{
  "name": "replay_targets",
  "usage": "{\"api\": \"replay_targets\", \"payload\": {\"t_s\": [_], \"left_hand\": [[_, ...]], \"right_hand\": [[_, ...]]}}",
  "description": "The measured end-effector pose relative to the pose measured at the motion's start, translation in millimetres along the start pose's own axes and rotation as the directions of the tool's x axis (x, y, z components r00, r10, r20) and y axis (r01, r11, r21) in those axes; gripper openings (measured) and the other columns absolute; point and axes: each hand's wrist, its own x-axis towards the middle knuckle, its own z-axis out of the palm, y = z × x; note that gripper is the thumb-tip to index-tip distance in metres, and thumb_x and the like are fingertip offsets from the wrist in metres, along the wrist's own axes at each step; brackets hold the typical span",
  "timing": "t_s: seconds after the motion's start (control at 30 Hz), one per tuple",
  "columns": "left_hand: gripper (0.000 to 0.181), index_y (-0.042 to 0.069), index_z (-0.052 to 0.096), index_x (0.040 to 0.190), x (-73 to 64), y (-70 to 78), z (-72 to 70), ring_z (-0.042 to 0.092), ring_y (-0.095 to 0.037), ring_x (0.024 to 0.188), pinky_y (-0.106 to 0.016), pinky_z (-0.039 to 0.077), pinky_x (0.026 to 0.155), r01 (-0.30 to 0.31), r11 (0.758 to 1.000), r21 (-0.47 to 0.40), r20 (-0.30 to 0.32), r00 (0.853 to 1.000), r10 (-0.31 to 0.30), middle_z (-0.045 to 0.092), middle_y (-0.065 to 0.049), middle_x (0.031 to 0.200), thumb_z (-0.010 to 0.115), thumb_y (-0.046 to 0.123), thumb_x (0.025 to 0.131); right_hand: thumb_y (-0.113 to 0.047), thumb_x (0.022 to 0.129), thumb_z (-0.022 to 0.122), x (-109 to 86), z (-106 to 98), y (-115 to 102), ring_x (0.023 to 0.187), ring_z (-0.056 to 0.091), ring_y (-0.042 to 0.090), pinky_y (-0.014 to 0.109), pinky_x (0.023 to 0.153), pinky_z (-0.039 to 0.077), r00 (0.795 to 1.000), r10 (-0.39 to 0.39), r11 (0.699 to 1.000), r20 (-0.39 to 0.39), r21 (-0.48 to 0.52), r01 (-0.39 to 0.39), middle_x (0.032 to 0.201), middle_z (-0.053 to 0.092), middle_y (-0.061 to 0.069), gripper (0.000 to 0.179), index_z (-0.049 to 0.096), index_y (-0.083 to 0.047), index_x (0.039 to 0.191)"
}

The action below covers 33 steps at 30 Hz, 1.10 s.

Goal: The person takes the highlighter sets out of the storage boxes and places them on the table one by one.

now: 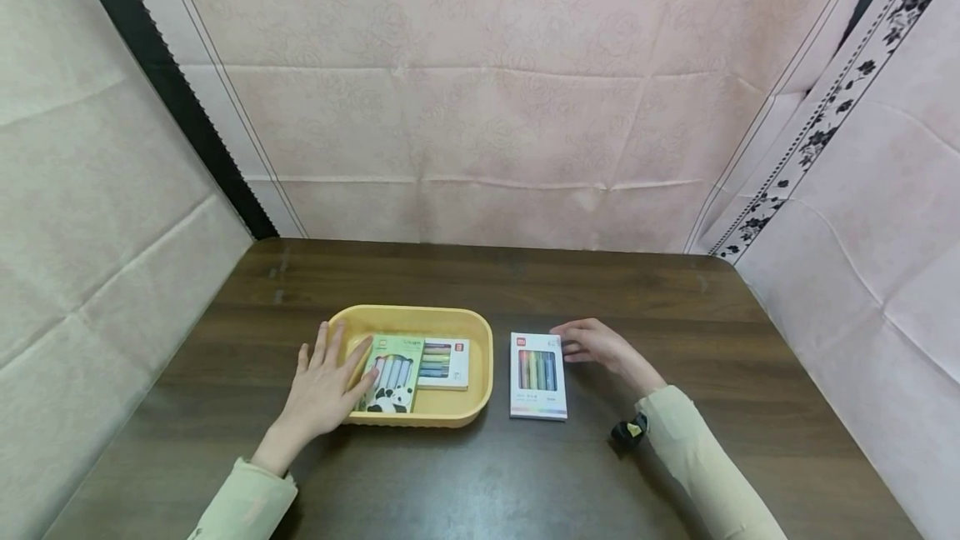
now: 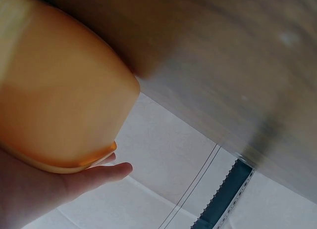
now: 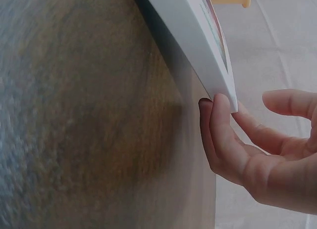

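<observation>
My left hand (image 1: 321,390) lies spread over the left rim of a yellow tray (image 1: 480,332), its thumb and a finger reaching the edge of a green box of pens (image 1: 395,373). In the left wrist view the outer wall of the tray (image 2: 64,90) fills the left side, and fingers (image 2: 106,174) extend along its rim. A white box of coloured pens (image 1: 537,375) lies on the table right of the tray. My right hand (image 1: 596,346) touches the box's far right corner; in the right wrist view the fingertips meet the white box (image 3: 198,46), with the thumb apart.
Inside the tray, a second white pen box (image 1: 450,363) lies partly under the green one. The brown wooden table (image 1: 480,482) reaches back to a pale cloth (image 1: 487,123), with more cloth at both sides. A dark wrist device (image 1: 628,432) sits at the right sleeve.
</observation>
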Motion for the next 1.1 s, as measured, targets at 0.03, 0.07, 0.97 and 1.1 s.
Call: {"api": "replay_targets", "payload": {"t_s": [0.03,0.07,0.97,1.1], "left_hand": [[0.058,0.016,0.037,0.138,0.0,-0.1,0.0,-0.001,-0.042,0.137,-0.067,0.01,0.101,0.0,1.0,-0.002,0.001,1.0,0.0,0.01,-0.025,0.148,0.039,0.05,0.091],[0.059,0.016,0.037,0.138,0.0,-0.1,0.0,-0.001,-0.042,0.137,-0.066,0.01,0.101,0.0,1.0,0.0,0.0,1.0,0.0,0.01,-0.025,0.148,0.039,0.05,0.091],[0.059,0.016,0.037,0.138,-0.8,2.0,-2.0,-0.001,-0.042,0.138,-0.067,0.009,0.101,0.005,1.0,-0.014,0.0,1.0,-0.005,0.01,-0.025,0.149,0.038,0.051,0.091],[0.059,0.016,0.037,0.138,-0.9,1.8,-2.1,-0.001,-0.042,0.138,-0.067,0.009,0.1,0.005,1.0,-0.01,-0.002,1.0,-0.005,0.01,-0.025,0.149,0.037,0.051,0.091]], "right_hand": [[-0.015,0.094,0.043,0.2,0.1,0.0,0.096,0.063,0.022,0.037,0.084,0.05,1.0,0.0,1.0,-0.001,0.001,0.0,0.118,0.057,0.023,0.036,0.051,0.007,0.122],[-0.015,0.094,0.043,0.4,0.2,0.1,0.096,0.063,0.022,0.038,0.084,0.05,1.0,0.0,1.0,0.001,0.0,0.0,0.118,0.057,0.023,0.036,0.051,0.007,0.122],[-0.018,0.095,0.042,0.9,0.0,-0.3,0.093,0.062,0.019,0.034,0.082,0.051,1.0,0.021,0.999,-0.003,0.026,-0.02,0.125,0.051,0.023,0.037,0.05,0.006,0.122],[-0.017,0.094,0.042,1.0,-0.4,0.1,0.093,0.062,0.02,0.033,0.081,0.051,1.0,0.019,1.0,-0.005,0.025,-0.019,0.126,0.051,0.023,0.037,0.05,0.005,0.122]]}}
